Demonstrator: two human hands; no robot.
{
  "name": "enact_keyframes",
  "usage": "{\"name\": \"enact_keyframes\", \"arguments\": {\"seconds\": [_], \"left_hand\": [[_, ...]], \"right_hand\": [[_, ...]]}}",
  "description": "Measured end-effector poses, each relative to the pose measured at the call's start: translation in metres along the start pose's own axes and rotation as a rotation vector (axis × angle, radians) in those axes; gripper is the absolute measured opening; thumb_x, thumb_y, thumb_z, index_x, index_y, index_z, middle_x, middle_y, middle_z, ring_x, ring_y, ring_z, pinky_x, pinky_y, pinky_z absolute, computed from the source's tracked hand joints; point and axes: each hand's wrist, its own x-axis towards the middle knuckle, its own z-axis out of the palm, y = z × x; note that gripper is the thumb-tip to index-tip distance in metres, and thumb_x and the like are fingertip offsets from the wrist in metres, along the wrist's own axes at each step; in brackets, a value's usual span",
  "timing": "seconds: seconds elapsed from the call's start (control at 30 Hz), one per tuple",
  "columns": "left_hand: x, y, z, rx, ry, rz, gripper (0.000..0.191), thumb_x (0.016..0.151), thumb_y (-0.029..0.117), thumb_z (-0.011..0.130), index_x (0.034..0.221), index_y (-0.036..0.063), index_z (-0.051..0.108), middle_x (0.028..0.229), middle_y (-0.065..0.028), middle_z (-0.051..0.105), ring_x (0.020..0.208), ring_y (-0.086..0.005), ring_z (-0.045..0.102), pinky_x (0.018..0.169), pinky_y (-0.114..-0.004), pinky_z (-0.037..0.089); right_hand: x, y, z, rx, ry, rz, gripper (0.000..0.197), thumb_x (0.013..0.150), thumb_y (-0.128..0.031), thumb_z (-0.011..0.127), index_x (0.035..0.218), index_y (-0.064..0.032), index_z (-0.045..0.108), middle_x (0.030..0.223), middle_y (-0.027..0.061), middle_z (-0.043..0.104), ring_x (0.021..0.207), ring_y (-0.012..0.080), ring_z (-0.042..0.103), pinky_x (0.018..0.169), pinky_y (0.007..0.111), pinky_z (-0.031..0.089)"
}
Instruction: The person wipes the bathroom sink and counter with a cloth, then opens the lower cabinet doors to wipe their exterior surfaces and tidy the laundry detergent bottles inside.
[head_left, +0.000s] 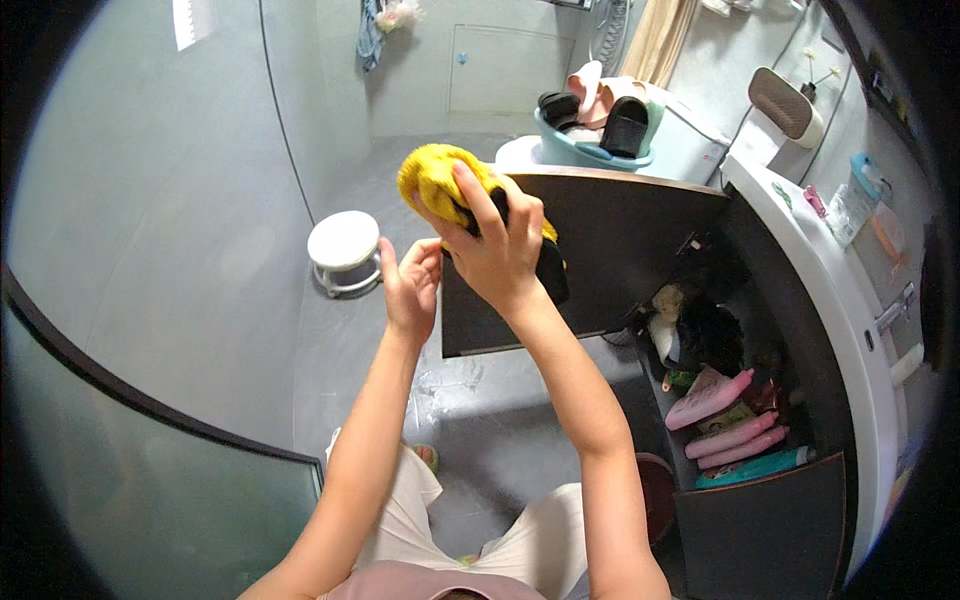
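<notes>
My right hand (499, 244) is closed over a fluffy yellow and black cloth (439, 176). It holds the cloth at the top edge of an open dark cabinet door (600, 247). Part of the cloth hangs below the hand over the door's face. My left hand (415, 289) is at the door's left edge, thumb raised and fingers curled toward the edge. Whether those fingers grip the door or only touch it is hidden.
A white round stool (343, 240) stands at the left wall. Behind the door, a blue basin (592, 152) holds several slippers. Pink bottles (709, 401) and a teal package (754, 469) sit inside the cabinet under a white countertop (832, 285). A glass panel (172, 480) borders the lower left.
</notes>
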Motion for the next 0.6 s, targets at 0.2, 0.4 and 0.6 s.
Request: {"name": "enact_keyframes", "arguments": {"seconds": [0.2,0.4,0.6], "left_hand": [[0.001,0.015,-0.010,0.041,-0.103,-0.103,0.089,0.096,0.070,0.015,0.124,-0.0017,0.060,0.117,-0.0107,0.067,0.112,-0.0187,0.058,0.104,-0.035,0.037],[-0.001,0.005,-0.013,0.188,0.001,-0.039,0.064,0.105,0.049,0.027,0.130,-0.0028,0.055,0.128,-0.0131,0.061,0.119,-0.0203,0.056,0.105,-0.035,0.039],[-0.019,-0.007,0.003,0.457,0.040,0.039,0.043,0.105,0.036,0.041,0.128,0.0021,0.055,0.116,-0.0051,0.062,0.110,-0.0130,0.055,0.101,-0.029,0.038]], "right_hand": [[-0.175,-0.032,0.003,0.109,-0.201,0.078,0.052,0.074,-0.040,0.077,0.120,-0.0263,0.060,0.141,-0.0076,0.044,0.121,0.0250,0.043,0.084,0.049,0.045],[-0.179,-0.021,-0.022,0.242,-0.454,-0.163,0.020,0.082,-0.032,0.064,0.100,-0.0336,0.071,0.147,-0.0063,0.042,0.126,0.0283,0.038,0.085,0.044,0.048],[-0.045,0.029,-0.028,0.065,-0.054,0.217,0.042,0.080,-0.016,0.070,0.122,-0.0229,0.066,0.141,0.0095,0.044,0.122,0.0343,0.041,0.090,0.043,0.042]]}}
